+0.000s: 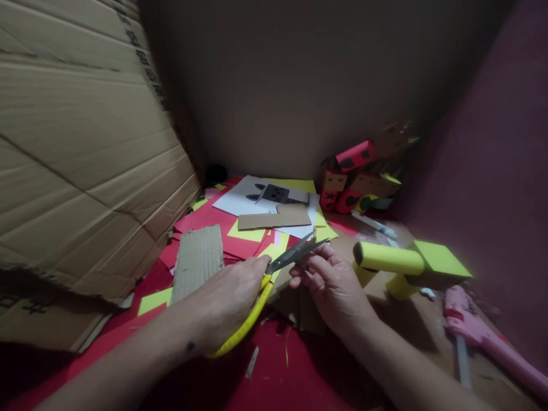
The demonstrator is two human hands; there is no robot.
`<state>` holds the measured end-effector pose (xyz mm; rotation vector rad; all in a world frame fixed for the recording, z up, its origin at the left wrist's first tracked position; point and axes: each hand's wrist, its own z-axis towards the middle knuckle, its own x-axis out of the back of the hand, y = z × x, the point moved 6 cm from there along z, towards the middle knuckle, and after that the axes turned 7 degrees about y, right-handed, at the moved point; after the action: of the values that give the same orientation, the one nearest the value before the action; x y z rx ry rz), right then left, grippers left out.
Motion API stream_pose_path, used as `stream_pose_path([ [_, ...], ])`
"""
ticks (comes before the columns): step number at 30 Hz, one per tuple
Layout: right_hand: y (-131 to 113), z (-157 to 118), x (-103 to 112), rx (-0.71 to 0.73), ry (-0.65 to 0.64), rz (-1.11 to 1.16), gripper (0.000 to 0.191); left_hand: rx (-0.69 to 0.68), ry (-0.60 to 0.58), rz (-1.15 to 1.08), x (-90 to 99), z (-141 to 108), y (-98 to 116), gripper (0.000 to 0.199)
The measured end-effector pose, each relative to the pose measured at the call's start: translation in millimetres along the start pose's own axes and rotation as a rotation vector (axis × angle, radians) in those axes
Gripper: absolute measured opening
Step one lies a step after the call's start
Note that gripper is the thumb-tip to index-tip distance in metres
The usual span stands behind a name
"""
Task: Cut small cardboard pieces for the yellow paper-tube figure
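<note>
My left hand (233, 299) is closed around the yellow handles of a pair of scissors (246, 328). The blades point up and to the right, slightly apart, and reach over the fingers of my right hand (331, 279). Those fingers are pinched together just below the blades; what sits between them is too small and hidden to name. Beneath both hands lies a dark piece of cardboard (302, 314) on red paper. Further back, an L-shaped cardboard strip (274, 218) rests on a white sheet (235, 194) with black printed shapes.
A large cardboard panel (85, 131) rises at the left. A corrugated cardboard piece (198, 254) lies beside my left hand. At right are a yellow paper-covered model (389, 260), a pink glue gun (483, 337) and a white marker (374, 224). Red decorated figures (355, 157) stand behind.
</note>
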<state>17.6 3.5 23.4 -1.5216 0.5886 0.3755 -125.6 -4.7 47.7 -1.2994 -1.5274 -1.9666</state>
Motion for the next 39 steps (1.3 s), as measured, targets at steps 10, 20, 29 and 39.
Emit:
stream_pose_path([
  [10,0,1,2,-0.019,0.025,0.019,0.015,-0.028,0.004,0.006,-4.2,-2,-7,0.026],
  [20,1,1,4,-0.036,0.034,0.049,0.019,-0.032,0.034,0.099,-11.1,2,-10,0.033],
  [29,6,5,7,-0.062,0.047,0.059,0.022,-0.057,-0.009,0.278,-6.3,2,-3,0.028],
  [39,7,3,6,-0.06,0.022,0.044,0.018,-0.097,-0.072,0.56,-0.9,3,7,0.023],
])
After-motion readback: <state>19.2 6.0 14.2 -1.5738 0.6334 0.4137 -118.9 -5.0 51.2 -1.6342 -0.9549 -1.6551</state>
